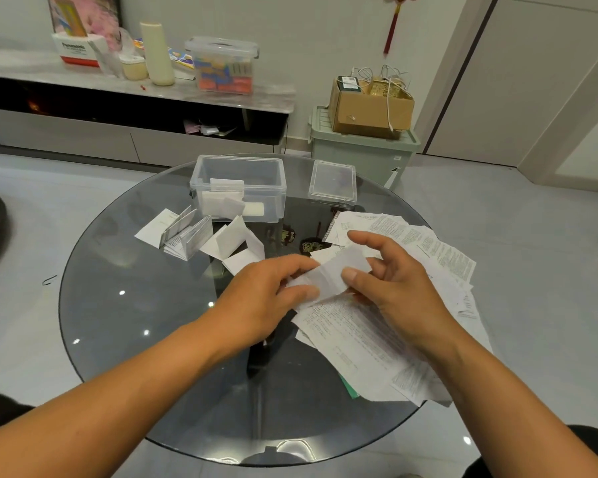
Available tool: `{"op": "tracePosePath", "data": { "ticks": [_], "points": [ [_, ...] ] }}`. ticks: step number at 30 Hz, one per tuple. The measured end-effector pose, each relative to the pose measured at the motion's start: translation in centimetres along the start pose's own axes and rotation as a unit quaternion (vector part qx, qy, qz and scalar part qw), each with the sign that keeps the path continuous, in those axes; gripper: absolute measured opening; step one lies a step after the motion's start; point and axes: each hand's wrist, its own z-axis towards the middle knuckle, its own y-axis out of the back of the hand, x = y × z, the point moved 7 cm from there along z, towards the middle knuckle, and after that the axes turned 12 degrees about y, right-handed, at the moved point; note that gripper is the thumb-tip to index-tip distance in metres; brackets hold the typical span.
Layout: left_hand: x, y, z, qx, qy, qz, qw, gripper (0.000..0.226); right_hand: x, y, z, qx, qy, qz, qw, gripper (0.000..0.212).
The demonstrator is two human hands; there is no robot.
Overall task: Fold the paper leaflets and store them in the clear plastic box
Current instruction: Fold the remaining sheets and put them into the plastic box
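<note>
Round smoked-glass table (125,305) on a pale glossy floor, with a low marble-topped cabinet (83,69) along the far wall at left and a green storage bin (363,150) bearing a cardboard box (370,108) at right. On the glass, from the left: folded white leaflets (187,232) standing tented and half sprung open, just before the clear plastic box (239,188), lidless, with a few folded leaflets inside; its clear lid (332,181) just right of it; then a fanned pile of printed sheets (411,305) spread over the table's right side. Left hand (266,298), fingers curled, pinching the left end of a small white leaflet (328,277); right hand (394,281) pressing thumb onto its right part, remaining fingers spread loosely above. Leaflet held above the pile near the table's middle, partly folded, creased across its width, long axis running left to right and rising slightly toward the right.
</note>
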Motion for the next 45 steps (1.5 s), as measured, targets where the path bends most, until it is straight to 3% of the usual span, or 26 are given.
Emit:
{"op": "tracePosePath", "data": {
  "ticks": [3,5,8,10,13,15,18,20,26,31,36,38,40,42,45],
  "points": [
    [-0.6,0.1,-0.2,0.014,0.025,-0.088,0.996,0.005,0.6,0.4,-0.1,-0.040,0.031,0.013,0.999,0.043],
    [-0.7,0.0,-0.5,0.024,0.050,-0.136,0.989,0.011,1.2,0.5,-0.2,-0.060,0.073,-0.010,0.995,0.030],
    [-0.2,-0.4,-0.8,0.030,0.114,-0.171,0.978,0.019,1.8,-0.8,-0.5,-0.011,0.156,-0.111,0.981,0.017],
    [-0.1,-0.7,-1.0,0.058,0.153,-0.245,0.956,0.023,1.4,-1.9,-0.7,0.033,0.167,-0.164,0.972,0.020],
    [0.1,-0.9,-1.2,0.100,0.203,-0.400,0.888,0.035,1.3,-2.8,-1.0,0.077,0.173,-0.211,0.959,0.030],
    [0.4,-0.8,-1.3,0.102,0.209,-0.416,0.879,0.040,1.6,-3.0,-1.1,0.077,0.176,-0.200,0.961,0.027],
    [0.5,-0.6,-1.5,0.087,0.170,-0.318,0.929,0.019,1.2,-2.6,-0.9,0.015,0.125,-0.109,0.986,0.017],
    [0.5,-0.6,-1.7,0.082,0.141,-0.244,0.956,0.009,0.8,-2.6,-0.6,-0.022,0.077,-0.040,0.996,0.027],
    [0.9,2.0,-2.1,-0.024,0.087,-0.022,0.996,0.018,-0.1,-3.6,-0.3,-0.010,0.004,-0.023,1.000,0.019],
    [4.1,6.8,-2.3,-0.097,0.147,0.166,0.970,0.016,0.4,-2.1,-0.2,0.028,0.044,-0.279,0.959,0.010],
    [4.0,8.6,-3.3,-0.181,0.127,0.394,0.892,0.009,0.6,-3.1,-1.7,0.185,-0.028,-0.387,0.903,0.075],
    [3.0,8.2,-3.4,-0.196,0.089,0.443,0.870,0.003,1.1,-3.8,-2.8,0.232,-0.018,-0.420,0.877,0.086],
    [2.6,6.9,-3.5,-0.170,0.076,0.469,0.863,0.014,1.5,-4.1,-3.5,0.244,-0.012,-0.441,0.863,0.081],
    [2.6,5.7,-4.0,-0.160,0.071,0.470,0.865,0.009,1.7,-3.9,-3.8,0.226,-0.016,-0.439,0.869,0.068],
    [3.0,4.0,-4.9,-0.166,0.010,0.462,0.871,0.028,1.7,-3.2,-3.5,0.201,-0.022,-0.424,0.883,0.046]
  ]
}}
